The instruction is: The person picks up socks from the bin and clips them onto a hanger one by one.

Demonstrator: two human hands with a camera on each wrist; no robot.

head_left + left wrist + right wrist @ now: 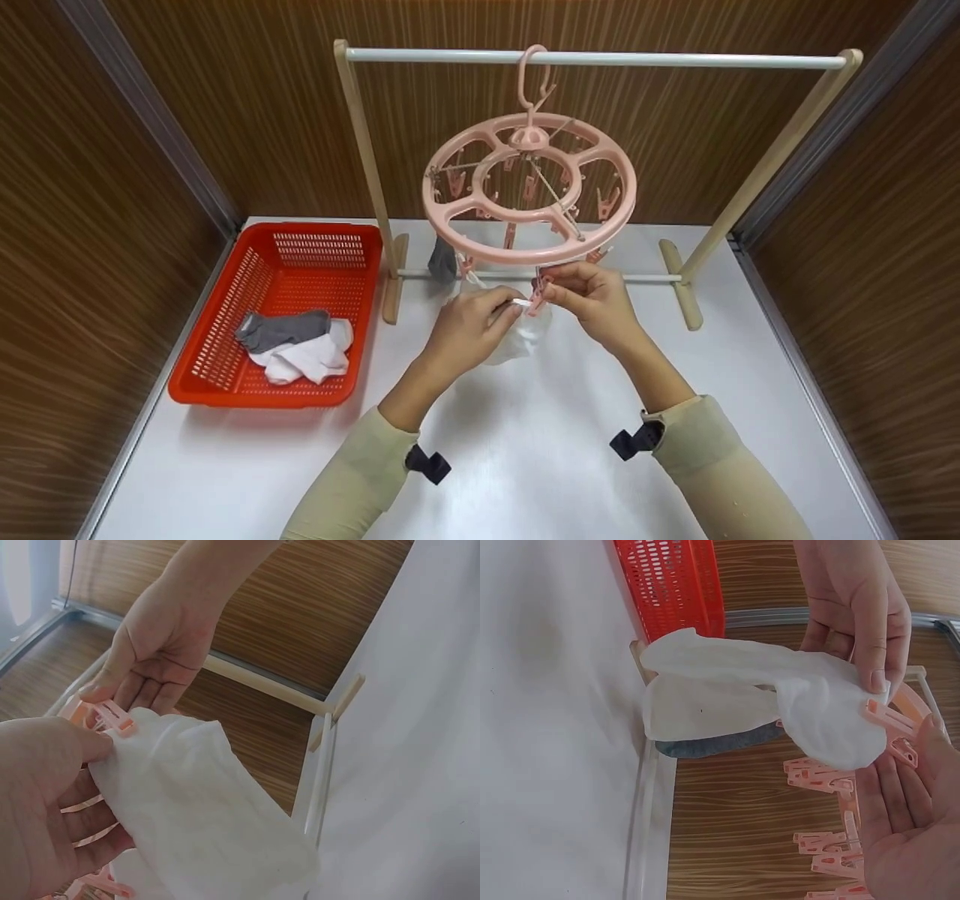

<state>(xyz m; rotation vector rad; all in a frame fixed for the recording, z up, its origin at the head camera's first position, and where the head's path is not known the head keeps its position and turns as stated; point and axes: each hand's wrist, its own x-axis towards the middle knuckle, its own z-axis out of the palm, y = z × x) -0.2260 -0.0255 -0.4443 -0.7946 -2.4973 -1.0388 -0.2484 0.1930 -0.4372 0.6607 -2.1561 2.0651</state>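
A white sock [829, 712] is stretched between my hands below the round pink clip hanger [529, 255]. My left hand [471, 328] pinches the sock's edge between thumb and fingers. With thumb and fingers my right hand [596, 300] holds a pink clothespin [891, 718], whose jaws lie over that same edge. In the right wrist view another white sock [705, 709] and a grey sock [720, 744] hang behind. The head view shows the grey one at the hanger's left side, while the hands cover part of the held sock.
The hanger hooks over the white bar [675, 60] of a wooden-legged rack [772, 161]. More pink clothespins [821, 776] dangle from it. At the left, a red basket [259, 397] contains a grey sock [289, 330] and white socks [311, 364]. Wood-patterned panels enclose the white table [517, 480].
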